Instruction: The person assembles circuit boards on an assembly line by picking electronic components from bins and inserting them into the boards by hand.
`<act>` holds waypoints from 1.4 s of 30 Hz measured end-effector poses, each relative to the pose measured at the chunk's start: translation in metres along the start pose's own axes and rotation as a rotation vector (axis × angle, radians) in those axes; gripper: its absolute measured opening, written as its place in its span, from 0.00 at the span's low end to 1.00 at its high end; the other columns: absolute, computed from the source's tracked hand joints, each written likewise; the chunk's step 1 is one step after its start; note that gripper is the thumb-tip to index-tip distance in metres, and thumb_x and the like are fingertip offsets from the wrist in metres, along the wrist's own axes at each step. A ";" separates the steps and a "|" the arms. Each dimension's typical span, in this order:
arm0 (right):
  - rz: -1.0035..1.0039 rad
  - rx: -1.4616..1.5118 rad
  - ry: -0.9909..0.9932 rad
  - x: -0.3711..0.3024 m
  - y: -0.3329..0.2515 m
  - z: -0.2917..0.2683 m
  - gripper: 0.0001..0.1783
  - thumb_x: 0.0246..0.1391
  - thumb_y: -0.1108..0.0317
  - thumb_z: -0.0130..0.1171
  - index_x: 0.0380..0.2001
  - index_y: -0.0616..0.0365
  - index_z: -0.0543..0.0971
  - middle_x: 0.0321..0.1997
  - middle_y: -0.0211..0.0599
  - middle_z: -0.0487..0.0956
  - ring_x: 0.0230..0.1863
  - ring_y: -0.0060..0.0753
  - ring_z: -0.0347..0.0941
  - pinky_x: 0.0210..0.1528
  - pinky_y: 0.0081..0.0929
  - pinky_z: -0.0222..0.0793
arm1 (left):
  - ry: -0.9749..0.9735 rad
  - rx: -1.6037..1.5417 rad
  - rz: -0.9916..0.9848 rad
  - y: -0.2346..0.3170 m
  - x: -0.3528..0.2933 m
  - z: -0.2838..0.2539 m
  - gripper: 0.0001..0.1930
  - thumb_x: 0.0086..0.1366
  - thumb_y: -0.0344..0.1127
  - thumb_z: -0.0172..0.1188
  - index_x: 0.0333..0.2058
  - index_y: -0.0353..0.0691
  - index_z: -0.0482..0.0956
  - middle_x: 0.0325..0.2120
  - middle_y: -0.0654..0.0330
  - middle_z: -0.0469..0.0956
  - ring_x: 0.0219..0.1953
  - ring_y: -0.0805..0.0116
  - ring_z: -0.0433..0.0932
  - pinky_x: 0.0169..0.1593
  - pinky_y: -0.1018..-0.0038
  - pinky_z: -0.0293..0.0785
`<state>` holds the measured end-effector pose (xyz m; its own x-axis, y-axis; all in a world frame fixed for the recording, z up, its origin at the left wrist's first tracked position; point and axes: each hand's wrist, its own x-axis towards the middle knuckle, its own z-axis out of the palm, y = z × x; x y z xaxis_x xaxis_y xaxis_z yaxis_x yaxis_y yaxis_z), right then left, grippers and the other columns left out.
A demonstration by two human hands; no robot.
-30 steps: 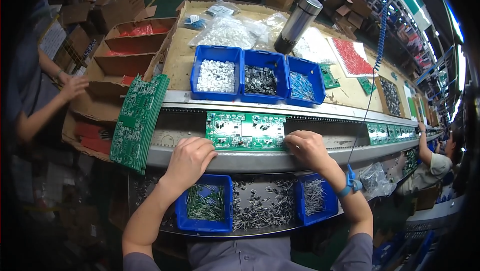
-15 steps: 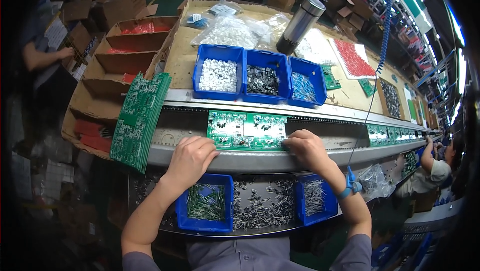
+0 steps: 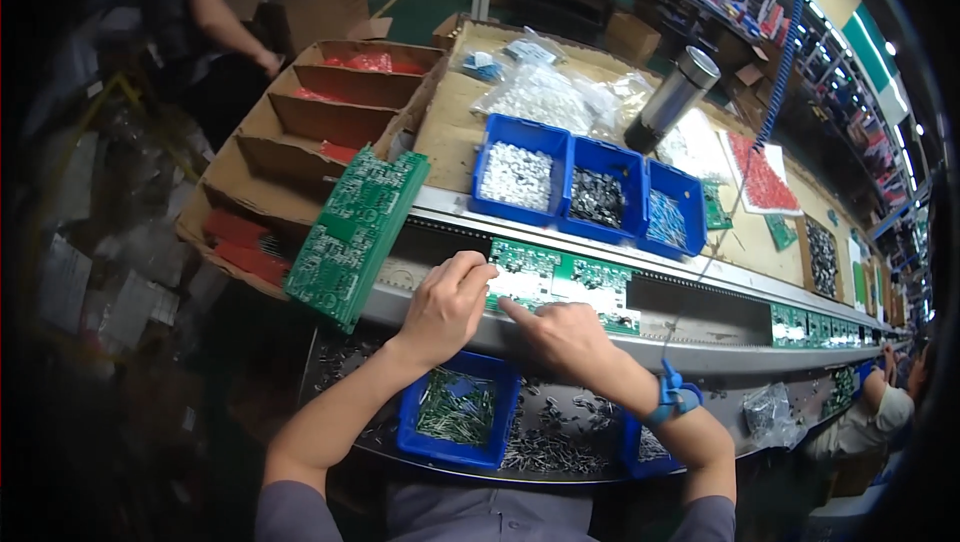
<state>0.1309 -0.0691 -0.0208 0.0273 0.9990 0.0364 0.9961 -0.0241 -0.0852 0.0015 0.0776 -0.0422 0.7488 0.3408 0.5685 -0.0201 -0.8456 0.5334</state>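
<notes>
A green circuit board (image 3: 570, 282) with small parts on it lies on the conveyor rail in front of me. At the board's left end is my left hand (image 3: 447, 307), its thumb and fingers drawn together; whatever they pinch is too small to make out. My right hand (image 3: 568, 334) reaches across the front rail, with the index finger stretched to the board's near left corner and the other fingers curled. A blue strap (image 3: 674, 397) circles my right wrist. Below the hands, a blue bin (image 3: 513, 382) holds green-bodied leaded components beside loose dark leaded parts (image 3: 560, 432).
Stacked green boards (image 3: 355, 232) lean at the left, against a divided cardboard box (image 3: 250, 187). Beyond the rail stand blue bins (image 3: 515, 210) of small parts and a steel flask (image 3: 675, 97). More boards (image 3: 820, 327) line the rail rightward. Co-workers appear at far left and far right.
My right hand has gone from the board's right end to its near left corner. The left hand has shifted up along the left end. The whole view has swung, moving the scene rightward.
</notes>
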 end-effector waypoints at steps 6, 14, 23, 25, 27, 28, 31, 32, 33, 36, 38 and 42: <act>0.015 -0.073 -0.014 0.032 -0.011 0.014 0.16 0.47 0.69 0.51 0.43 0.52 0.71 0.14 0.36 0.75 0.17 0.37 0.74 0.16 0.32 0.66 | 0.054 0.012 0.045 0.001 0.000 -0.003 0.11 0.52 0.22 0.57 0.36 0.37 0.74 0.35 0.54 0.71 0.37 0.54 0.74 0.40 0.65 0.71; 0.333 -0.143 -0.220 -0.058 0.043 -0.006 0.31 0.44 0.70 0.52 0.55 0.31 0.70 0.13 0.39 0.73 0.17 0.41 0.72 0.20 0.36 0.67 | 0.085 0.093 0.085 0.002 0.001 -0.007 0.14 0.51 0.23 0.58 0.38 0.36 0.74 0.36 0.57 0.71 0.39 0.59 0.73 0.41 0.66 0.67; 0.827 -0.122 0.094 -0.202 0.125 -0.018 0.15 0.44 0.76 0.50 0.35 0.50 0.81 0.24 0.50 0.76 0.29 0.52 0.73 0.33 0.44 0.67 | 0.170 0.514 -0.259 -0.020 0.014 -0.046 0.28 0.52 0.38 0.65 0.50 0.37 0.66 0.51 0.49 0.63 0.54 0.52 0.61 0.53 0.56 0.59; 0.810 0.007 0.187 -0.212 0.126 -0.021 0.13 0.44 0.76 0.50 0.33 0.54 0.81 0.23 0.50 0.75 0.28 0.53 0.72 0.32 0.43 0.66 | 0.156 0.610 -0.407 -0.026 0.015 -0.065 0.34 0.50 0.43 0.68 0.52 0.37 0.63 0.52 0.47 0.62 0.56 0.50 0.60 0.52 0.51 0.58; 0.771 0.057 0.266 -0.219 0.131 -0.013 0.13 0.43 0.77 0.50 0.32 0.57 0.80 0.21 0.51 0.74 0.25 0.52 0.71 0.30 0.39 0.65 | 0.064 0.657 -0.542 -0.041 0.006 -0.073 0.39 0.47 0.51 0.68 0.52 0.35 0.62 0.55 0.41 0.61 0.58 0.47 0.58 0.54 0.48 0.57; 0.789 0.115 0.260 -0.214 0.130 -0.015 0.13 0.43 0.78 0.49 0.32 0.58 0.80 0.21 0.51 0.74 0.23 0.49 0.70 0.29 0.37 0.65 | 0.003 0.672 -0.617 -0.045 0.004 -0.077 0.41 0.46 0.54 0.68 0.52 0.34 0.62 0.56 0.38 0.60 0.58 0.45 0.57 0.55 0.47 0.57; 0.796 0.222 0.296 -0.211 0.129 -0.015 0.14 0.44 0.80 0.47 0.34 0.63 0.80 0.21 0.50 0.75 0.20 0.38 0.70 0.27 0.29 0.64 | -0.081 0.639 -0.708 -0.052 -0.001 -0.084 0.42 0.46 0.56 0.68 0.52 0.33 0.63 0.55 0.36 0.61 0.57 0.42 0.60 0.53 0.47 0.59; 0.790 0.255 0.353 -0.212 0.132 -0.012 0.13 0.45 0.81 0.47 0.34 0.64 0.79 0.22 0.50 0.76 0.21 0.35 0.70 0.27 0.28 0.64 | -0.116 0.599 -0.743 -0.052 0.000 -0.085 0.41 0.46 0.55 0.68 0.52 0.33 0.63 0.54 0.36 0.62 0.56 0.42 0.62 0.53 0.46 0.60; 0.786 0.288 0.410 -0.213 0.134 -0.010 0.13 0.47 0.81 0.47 0.34 0.66 0.79 0.23 0.49 0.77 0.21 0.31 0.70 0.27 0.27 0.64 | -0.115 0.602 -0.739 -0.051 0.000 -0.087 0.41 0.46 0.55 0.68 0.52 0.33 0.63 0.54 0.36 0.62 0.56 0.42 0.62 0.53 0.46 0.60; 0.820 0.344 0.482 -0.214 0.135 -0.008 0.11 0.49 0.80 0.47 0.35 0.68 0.78 0.24 0.47 0.78 0.23 0.27 0.70 0.28 0.24 0.64 | -0.100 0.568 -0.750 -0.047 0.001 -0.092 0.39 0.49 0.52 0.67 0.53 0.35 0.63 0.50 0.40 0.65 0.53 0.43 0.64 0.51 0.48 0.62; 0.748 0.319 0.606 -0.218 0.135 -0.004 0.12 0.50 0.80 0.47 0.36 0.68 0.78 0.26 0.46 0.78 0.24 0.25 0.69 0.28 0.23 0.64 | -0.064 0.582 -0.703 -0.043 0.006 -0.091 0.38 0.49 0.50 0.67 0.54 0.36 0.63 0.51 0.40 0.63 0.54 0.43 0.63 0.51 0.47 0.61; 0.775 0.270 0.705 -0.225 0.128 -0.011 0.14 0.48 0.81 0.46 0.36 0.67 0.78 0.24 0.48 0.76 0.22 0.28 0.68 0.27 0.25 0.63 | 0.007 0.471 -0.297 -0.030 0.014 -0.089 0.39 0.44 0.46 0.70 0.54 0.42 0.65 0.56 0.48 0.60 0.57 0.47 0.59 0.59 0.54 0.54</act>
<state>0.2535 -0.2972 -0.0289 0.7698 0.4667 0.4354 0.6381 -0.5444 -0.5445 -0.0469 0.1447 0.0051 0.6728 0.5938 0.4413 0.4906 -0.8046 0.3346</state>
